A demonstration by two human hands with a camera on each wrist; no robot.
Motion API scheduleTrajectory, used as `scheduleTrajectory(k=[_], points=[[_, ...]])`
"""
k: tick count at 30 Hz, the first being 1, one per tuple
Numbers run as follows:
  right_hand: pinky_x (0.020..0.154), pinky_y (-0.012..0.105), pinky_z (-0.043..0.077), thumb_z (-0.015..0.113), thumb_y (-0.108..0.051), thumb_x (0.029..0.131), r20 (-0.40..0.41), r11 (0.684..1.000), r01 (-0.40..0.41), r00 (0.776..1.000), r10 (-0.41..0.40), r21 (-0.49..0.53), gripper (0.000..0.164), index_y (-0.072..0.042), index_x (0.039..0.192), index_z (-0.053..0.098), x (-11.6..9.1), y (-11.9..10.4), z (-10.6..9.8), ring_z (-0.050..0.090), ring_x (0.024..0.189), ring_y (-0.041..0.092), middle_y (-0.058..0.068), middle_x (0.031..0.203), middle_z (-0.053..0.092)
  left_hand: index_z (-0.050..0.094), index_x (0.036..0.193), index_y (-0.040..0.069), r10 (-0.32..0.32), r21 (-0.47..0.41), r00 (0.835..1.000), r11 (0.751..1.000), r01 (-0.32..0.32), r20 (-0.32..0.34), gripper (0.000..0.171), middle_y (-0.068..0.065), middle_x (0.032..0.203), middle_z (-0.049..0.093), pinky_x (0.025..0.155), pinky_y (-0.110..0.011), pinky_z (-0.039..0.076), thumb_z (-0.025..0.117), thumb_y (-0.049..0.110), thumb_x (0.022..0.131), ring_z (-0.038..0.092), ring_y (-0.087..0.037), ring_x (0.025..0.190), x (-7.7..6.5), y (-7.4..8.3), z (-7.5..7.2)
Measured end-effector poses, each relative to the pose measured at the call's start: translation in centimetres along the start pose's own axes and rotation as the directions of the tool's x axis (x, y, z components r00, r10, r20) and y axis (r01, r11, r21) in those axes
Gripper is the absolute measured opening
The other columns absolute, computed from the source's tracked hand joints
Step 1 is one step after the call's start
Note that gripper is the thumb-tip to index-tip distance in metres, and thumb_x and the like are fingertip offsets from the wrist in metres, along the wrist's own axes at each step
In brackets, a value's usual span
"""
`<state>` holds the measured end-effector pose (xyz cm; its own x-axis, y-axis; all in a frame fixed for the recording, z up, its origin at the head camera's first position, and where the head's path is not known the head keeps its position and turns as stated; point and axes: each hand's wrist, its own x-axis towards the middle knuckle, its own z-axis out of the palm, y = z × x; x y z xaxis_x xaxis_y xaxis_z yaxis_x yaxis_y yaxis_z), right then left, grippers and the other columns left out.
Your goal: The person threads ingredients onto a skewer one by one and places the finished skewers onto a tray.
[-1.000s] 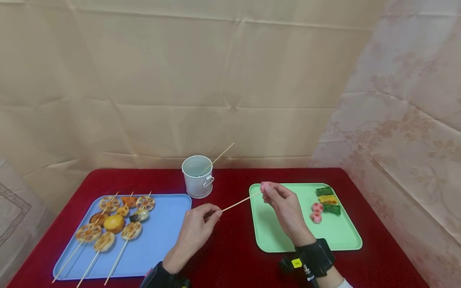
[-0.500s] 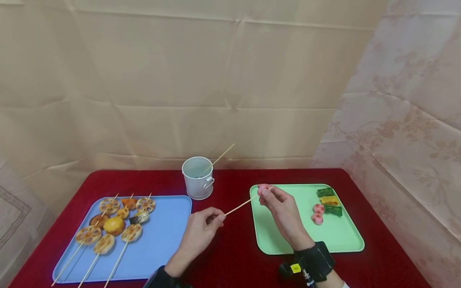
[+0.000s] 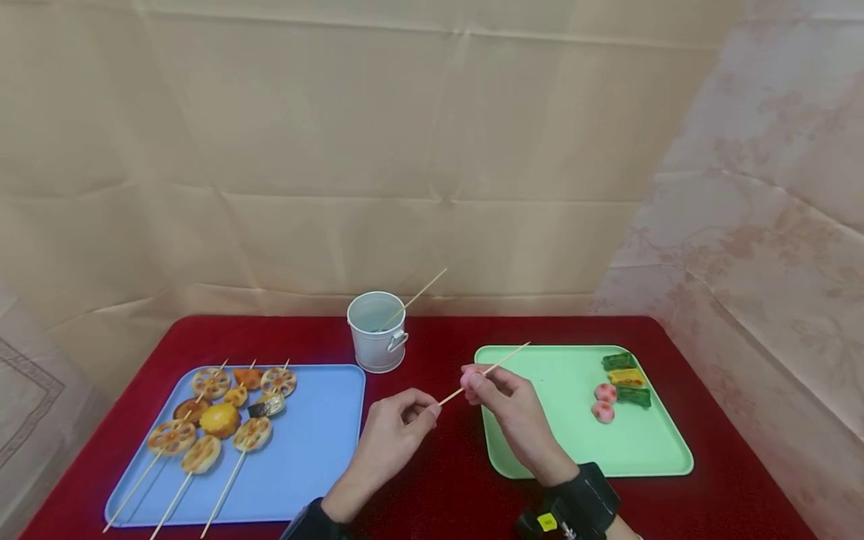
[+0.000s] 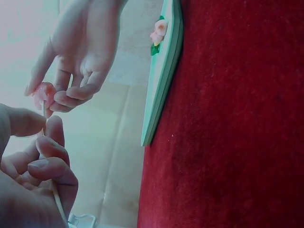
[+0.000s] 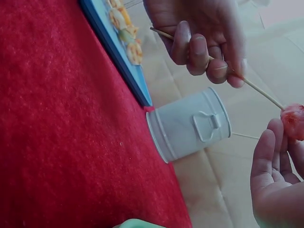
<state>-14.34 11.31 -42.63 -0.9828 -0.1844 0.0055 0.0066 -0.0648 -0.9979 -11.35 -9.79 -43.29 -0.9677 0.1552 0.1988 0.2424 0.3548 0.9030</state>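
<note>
Above the middle of the red table point(image 3: 432, 502), I see the left hand point(image 3: 391, 431) with its fingers pinching a skewer point(image 3: 451, 396); the right hand's point(image 3: 516, 424) fingers are clamped on a pink ball point(image 3: 471, 372) threaded on it. A white bucket point(image 3: 379, 351) stands near the table's far edge, between blue point(image 3: 320, 450) and green point(image 3: 648, 450) trays.

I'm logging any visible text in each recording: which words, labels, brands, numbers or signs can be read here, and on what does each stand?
No text can be read.
Yellow label by the black strap on the right wrist: any marks are too small and blurred to read.
None seen on the held skewer, the white bucket, the blue tray or the green tray.
</note>
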Motion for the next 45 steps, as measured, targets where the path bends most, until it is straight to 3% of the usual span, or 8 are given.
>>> scheduleTrajectory(k=[9,14,20,26,32,35,40,45], points=[[0.09,0.036,0.058,0.069,-0.022,0.101,0.041,0.999,-0.024,0.999,0.025,-0.023,0.034,0.002,0.124,0.066,-0.1,0.4,0.4,0.072,0.1,0.026,0.016,0.113,0.073,0.079,0.096,0.013,0.049,0.104,0.998,0.994,-0.044,-0.046,0.005,0.01,0.076,0.066,0.062,-0.025,0.048,0.074,0.012,0.096,0.055,-0.006,0.068,-0.2,-0.5,0.2],[0.09,0.036,0.058,0.07,-0.021,0.101,0.085,0.999,-0.022,0.996,0.025,-0.037,0.037,0.005,0.126,0.064,-0.2,0.5,0.8,0.073,0.104,0.026,0.019,0.115,0.074,0.079,0.095,0.013,0.041,0.079,0.998,0.996,-0.037,-0.053,0.006,0.01,0.077,0.065,0.063,-0.025,0.047,0.074,0.012,0.096,0.054,-0.007,0.069,-0.3,-0.8,0.5],[0.089,0.034,0.057,0.07,-0.021,0.1,0.117,0.997,-0.011,0.993,0.02,-0.078,0.039,0.01,0.125,0.065,-0.8,0.7,1.6,0.074,0.103,0.023,0.016,0.118,0.073,0.08,0.094,0.012,0.079,0.069,0.993,0.995,-0.073,-0.09,0.008,0.01,0.079,0.068,0.065,-0.025,0.05,0.073,0.009,0.095,0.058,-0.006,0.072,-0.3,-0.2,1.1],[0.092,0.03,0.056,0.07,-0.026,0.1,0.117,0.99,-0.035,0.992,0.052,-0.14,0.039,0.001,0.128,0.067,-0.9,0.3,1.1,0.073,0.104,0.022,0.011,0.117,0.075,0.079,0.093,0.013,0.075,0.083,0.992,0.994,-0.066,-0.104,0.007,0.011,0.078,0.066,0.063,-0.024,0.047,0.073,0.009,0.094,0.054,-0.005,0.07,-0.5,-0.3,1.3],[0.094,0.037,0.055,0.068,-0.03,0.102,0.096,0.961,0.053,0.995,-0.028,-0.272,0.031,-0.005,0.12,0.072,0.3,-0.7,-0.8,0.07,0.108,0.028,0.014,0.12,0.073,0.078,0.092,0.014,0.074,0.134,0.983,0.99,-0.052,-0.165,0.007,0.011,0.075,0.062,0.059,-0.023,0.044,0.074,0.01,0.094,0.051,-0.004,0.066,-0.3,-1.0,0.4],[0.091,0.039,0.056,0.067,-0.032,0.102,0.055,0.911,0.087,0.996,-0.07,-0.404,0.031,-0.007,0.118,0.073,1.0,-1.5,-2.7,0.071,0.104,0.03,0.013,0.111,0.075,0.079,0.093,0.013,0.064,0.145,0.982,0.989,-0.038,-0.179,0.007,0.011,0.076,0.062,0.06,-0.024,0.044,0.074,0.009,0.093,0.051,-0.005,0.066,-0.1,-1.3,-0.2],[0.087,0.042,0.054,0.066,-0.039,0.102,-0.044,0.723,0.059,0.991,-0.123,-0.688,0.034,-0.01,0.117,0.074,1.6,-2.6,-6.7,0.07,0.103,0.026,0.005,0.108,0.076,0.079,0.094,0.012,0.039,0.139,0.982,0.99,-0.013,-0.183,0.007,0.009,0.078,0.064,0.063,-0.025,0.046,0.073,0.008,0.093,0.053,-0.008,0.07,0.0,-1.8,-1.0],[0.085,0.048,0.053,0.06,-0.041,0.104,-0.089,0.575,-0.019,0.992,-0.094,-0.818,0.04,-0.008,0.123,0.071,1.1,-3.6,-10.3,0.068,0.107,0.033,0.01,0.116,0.074,0.079,0.094,0.012,0.043,0.192,0.981,0.981,-0.005,-0.192,0.006,0.007,0.081,0.067,0.065,-0.026,0.046,0.073,0.009,0.094,0.053,-0.008,0.071,0.1,-2.1,-1.0]])
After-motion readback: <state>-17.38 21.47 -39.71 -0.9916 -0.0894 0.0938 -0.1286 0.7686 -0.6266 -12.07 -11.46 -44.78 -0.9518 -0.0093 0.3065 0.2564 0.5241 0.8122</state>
